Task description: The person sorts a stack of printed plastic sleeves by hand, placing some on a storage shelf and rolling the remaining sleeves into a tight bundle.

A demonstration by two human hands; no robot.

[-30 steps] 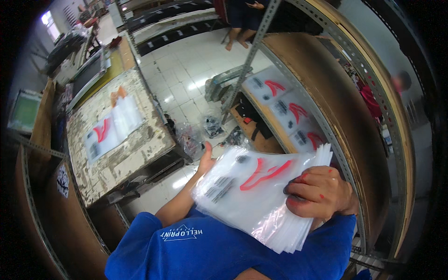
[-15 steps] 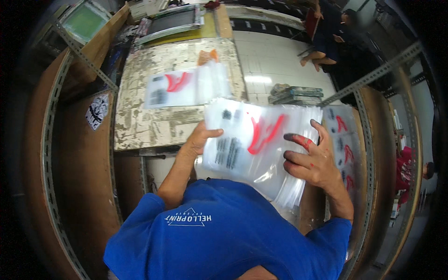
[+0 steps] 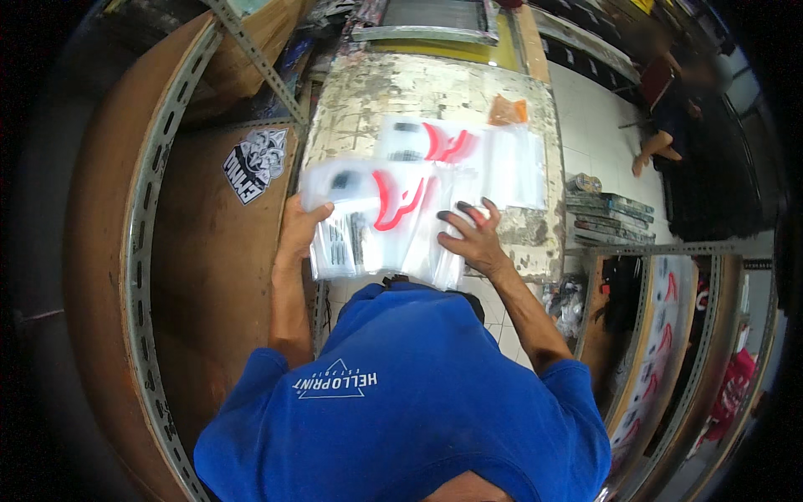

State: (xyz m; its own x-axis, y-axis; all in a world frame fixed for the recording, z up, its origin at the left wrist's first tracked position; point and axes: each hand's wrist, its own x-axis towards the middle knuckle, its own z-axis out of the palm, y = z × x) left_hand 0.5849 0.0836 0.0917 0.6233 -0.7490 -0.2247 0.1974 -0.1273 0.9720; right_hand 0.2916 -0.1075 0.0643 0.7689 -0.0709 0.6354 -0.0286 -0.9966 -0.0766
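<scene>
In front of me is a stack of clear plastic bags (image 3: 403,209) printed in red and black, its edges somewhat fanned out. My left hand (image 3: 303,227) grips the left edge, thumb on top and fingers hidden underneath. At the right edge, my right hand (image 3: 478,238) holds the stack with ink-darkened fingertips over its upper face. A second pile of similar printed bags (image 3: 512,163) lies on the paint-stained table (image 3: 355,96), just beyond the held stack. An orange piece of material (image 3: 508,109) sits at that pile's far edge.
Screen frames (image 3: 435,18) rest at the table's far end. On my left stands a metal-framed wooden shelf (image 3: 209,276); more shelving (image 3: 644,351) on the right holds printed bags. Stacked flat items (image 3: 612,219) are on the floor beside the table. Another person (image 3: 669,117) is at the far right.
My view and body have turned to the right. Both hands have carried the bag stack over the table's near edge, close to the other pile.
</scene>
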